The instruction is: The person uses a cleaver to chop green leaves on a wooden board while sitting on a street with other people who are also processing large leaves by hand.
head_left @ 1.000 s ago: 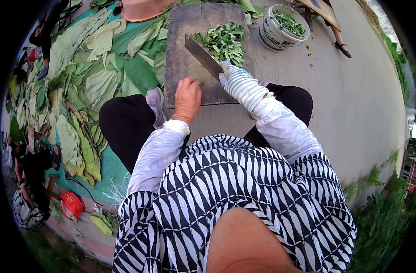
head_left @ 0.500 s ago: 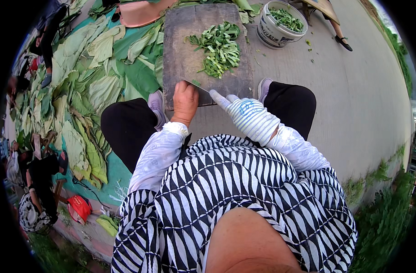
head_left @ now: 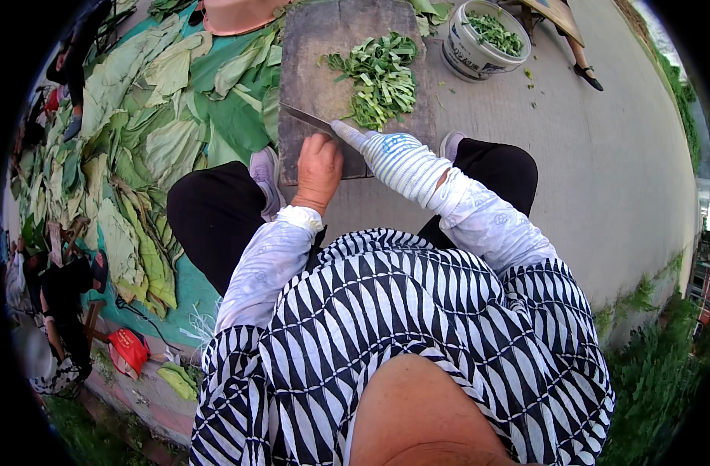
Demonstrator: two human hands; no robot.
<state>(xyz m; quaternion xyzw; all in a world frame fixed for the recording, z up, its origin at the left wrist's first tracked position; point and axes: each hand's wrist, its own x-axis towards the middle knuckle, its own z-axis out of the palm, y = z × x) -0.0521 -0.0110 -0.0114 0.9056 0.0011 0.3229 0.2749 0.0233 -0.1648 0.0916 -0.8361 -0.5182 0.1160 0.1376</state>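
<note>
A dark wooden board (head_left: 310, 39) stands between my feet, with a loose heap of chopped green leaves (head_left: 378, 81) on its right half. My right hand (head_left: 401, 161), in a striped white glove, is closed around the hidden handle of a knife (head_left: 307, 118). The blade points up and left across the board, just beyond my left fingers. Bare and curled, my left hand (head_left: 319, 165) rests at the board's near part; whatever its fingers hold is hidden beneath them.
A white bucket (head_left: 468, 62) of cut greens stands right of the board. Large pale leaves (head_left: 172, 147) cover a green sheet (head_left: 186, 283) on the left. A pink tub (head_left: 238, 17) sits at the far left of the board. Other people are at the left edge and far right.
The knife and my right hand have moved away from me and to the left, and more of the blade now shows. My left hand stays curled in nearly the same place.
</note>
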